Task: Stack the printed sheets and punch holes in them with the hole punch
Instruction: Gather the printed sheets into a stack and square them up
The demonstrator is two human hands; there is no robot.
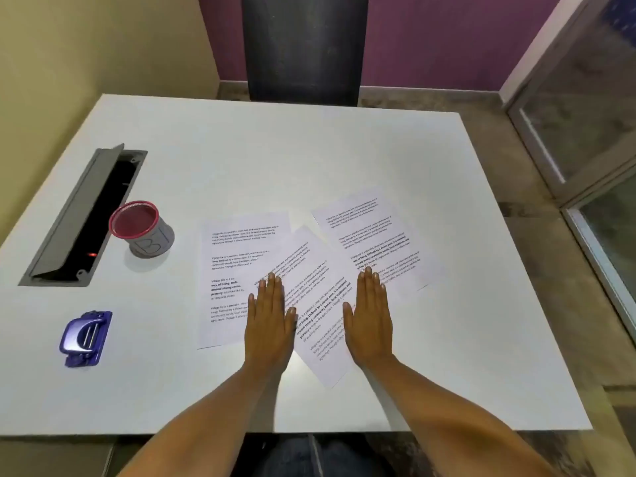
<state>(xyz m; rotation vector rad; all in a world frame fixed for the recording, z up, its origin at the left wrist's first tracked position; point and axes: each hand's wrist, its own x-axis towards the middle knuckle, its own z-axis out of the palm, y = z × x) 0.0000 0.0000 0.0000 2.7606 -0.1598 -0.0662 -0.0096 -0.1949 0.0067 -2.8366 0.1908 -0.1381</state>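
Three printed sheets lie fanned out and overlapping on the white table (309,149): a left sheet (230,270), a tilted middle sheet (318,304) and a right sheet (371,235). My left hand (270,318) rests flat, palm down, on the left and middle sheets. On the middle sheet's right side my right hand (370,318) lies flat too, its fingertips reaching the right sheet. Neither hand grips anything. A blue hole punch (86,339) sits at the table's near left, well apart from both hands.
A grey cup with a red rim (142,232) stands left of the sheets. Beside it, an open cable hatch (86,215) is sunk into the table. A dark chair back (304,49) stands behind the far edge. A glass door (592,132) is at the right.
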